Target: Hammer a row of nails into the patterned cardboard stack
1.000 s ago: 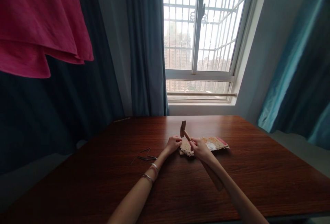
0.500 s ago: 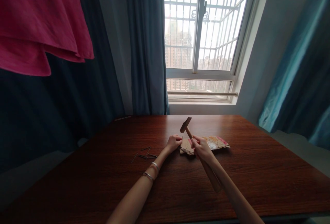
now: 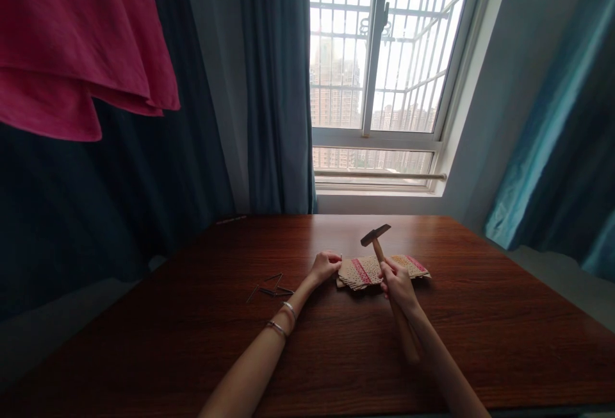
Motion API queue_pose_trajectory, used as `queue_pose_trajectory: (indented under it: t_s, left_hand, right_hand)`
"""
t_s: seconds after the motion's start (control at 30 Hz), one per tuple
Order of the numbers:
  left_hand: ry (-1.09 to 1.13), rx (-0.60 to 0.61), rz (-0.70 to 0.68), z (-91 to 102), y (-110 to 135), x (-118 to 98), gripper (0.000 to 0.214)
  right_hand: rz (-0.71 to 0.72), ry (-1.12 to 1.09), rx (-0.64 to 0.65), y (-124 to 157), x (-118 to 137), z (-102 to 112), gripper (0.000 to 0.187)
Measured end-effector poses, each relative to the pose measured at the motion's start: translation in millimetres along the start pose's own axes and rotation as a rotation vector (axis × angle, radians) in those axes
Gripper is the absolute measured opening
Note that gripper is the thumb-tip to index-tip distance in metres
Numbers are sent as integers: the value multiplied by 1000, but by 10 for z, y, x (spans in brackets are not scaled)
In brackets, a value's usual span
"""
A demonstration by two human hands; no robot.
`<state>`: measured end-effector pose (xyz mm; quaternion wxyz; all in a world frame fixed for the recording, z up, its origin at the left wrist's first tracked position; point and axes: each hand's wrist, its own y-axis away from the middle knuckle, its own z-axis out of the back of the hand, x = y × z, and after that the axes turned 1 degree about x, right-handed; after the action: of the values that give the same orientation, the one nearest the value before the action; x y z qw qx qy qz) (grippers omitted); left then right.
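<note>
- right hand [image 3: 396, 283] fingers wrapped tight round the wooden handle of the hammer [image 3: 375, 234], gripping about mid-handle; the handle end runs back along the forearm
- hammer head is raised, tilted, in the air above the far edge of the patterned card piece [image 3: 361, 270], not touching it
- card piece lies flat on the counter [image 3: 336, 354], between the two hands, dotted with red bands
- left hand [image 3: 325, 265] sits at the card's left edge, fingers pinched together; what they pinch is too small to tell, possibly a nail
- loose nails [image 3: 269, 288] lie on the counter left of the left wrist, apart from the card
- bracelets [image 3: 281, 318] on the left wrist
- step, as a judgement: looks like the raised part of a hammer stroke over the card
- a strike from here calls for lining the head up over the pinched spot and keeping the left fingertips out from under it
- window [image 3: 384, 72] behind, red cloth [image 3: 72, 40] hanging top left
</note>
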<state>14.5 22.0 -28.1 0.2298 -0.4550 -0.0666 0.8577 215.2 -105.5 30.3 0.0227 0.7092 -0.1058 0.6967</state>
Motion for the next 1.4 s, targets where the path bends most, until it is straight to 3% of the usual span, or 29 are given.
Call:
queue_pose_trajectory:
  t_s: [0.13, 0.33, 0.5, 0.6, 0.77, 0.87, 1.0, 1.13, 1.27, 1.4]
  left_hand:
    - [59, -35, 71, 20, -13, -26, 25]
    - [56, -212, 171, 105, -22, -13, 27]
    - [103, -102, 454, 188, -43, -20, 30]
    - [192, -77, 500, 308, -68, -118, 32]
    - [212, -63, 373, 705, 20, -390, 30]
    - [131, -9, 351, 1041, 195, -429, 30]
    - [-27, -26, 351, 1568, 459, -201, 31]
    - [-228, -43, 399, 1998, 670, 118, 26]
    - [-390, 71, 370, 2167, 860, 283, 21]
    - [-493, 165, 382, 2173, 1013, 277, 18]
  right_hand:
    - [0, 4, -62, 45, -79, 121, 35]
    - [4, -12, -158, 126, -134, 275, 35]
    - [3, -92, -220, 189, -189, 385, 40]
    - [-16, -102, -237, 224, -214, 439, 42]
    - [-50, -74, -277, 337, -201, 524, 45]
    - [-87, -79, -271, 485, -213, 614, 48]
    - [-149, -23, -279, 714, -298, 811, 58]
    - [-238, 32, -228, 856, -375, 1034, 50]
    - [-273, 116, -144, 926, -397, 1226, 40]
    - [-210, 302, -201, 983, -380, 1392, 30]
